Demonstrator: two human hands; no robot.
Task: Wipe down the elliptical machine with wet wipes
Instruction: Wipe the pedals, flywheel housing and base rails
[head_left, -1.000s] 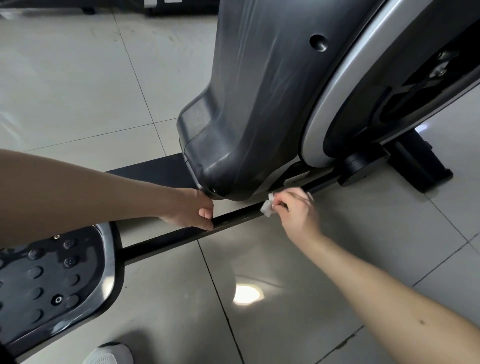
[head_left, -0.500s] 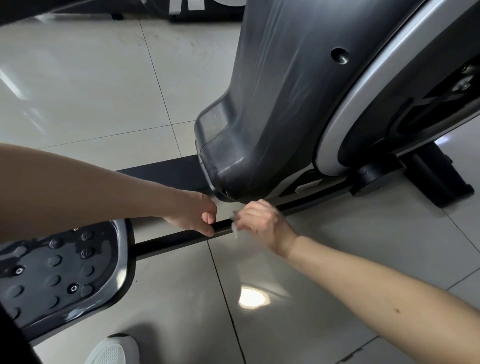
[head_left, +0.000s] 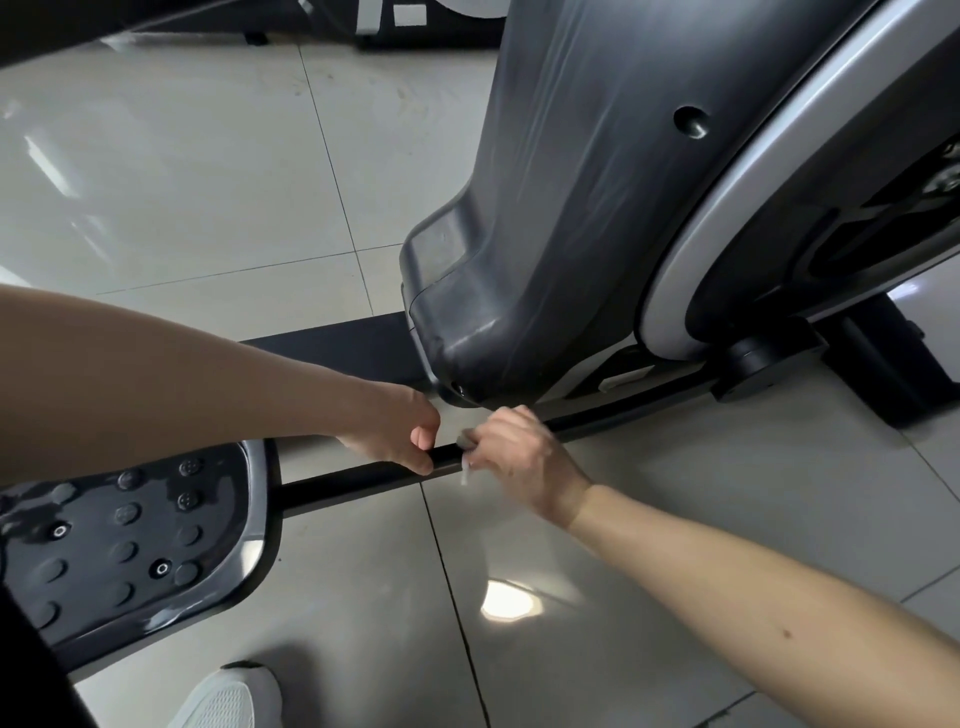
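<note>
The elliptical's dark grey housing (head_left: 571, 234) fills the upper right, with a silver-rimmed flywheel cover (head_left: 727, 218) beside it. A black pedal arm bar (head_left: 343, 486) runs from the studded foot pedal (head_left: 130, 540) at lower left up to the right under the housing. My left hand (head_left: 395, 431) grips this bar just below the housing. My right hand (head_left: 519, 457) holds a white wet wipe (head_left: 464, 474) wrapped around the same bar, close beside the left hand. Most of the wipe is hidden under my fingers.
Glossy grey floor tiles (head_left: 208, 182) surround the machine. A black base stabilizer foot (head_left: 893, 374) sticks out at right, another black base bar (head_left: 337, 348) lies behind my left arm. My white shoe (head_left: 234, 696) is at the bottom edge. Other dark equipment (head_left: 415, 26) stands along the top.
My right hand has slid the wipe leftward down the bar, from under the housing's right side to right beside my left hand. The left hand has kept its grip.
</note>
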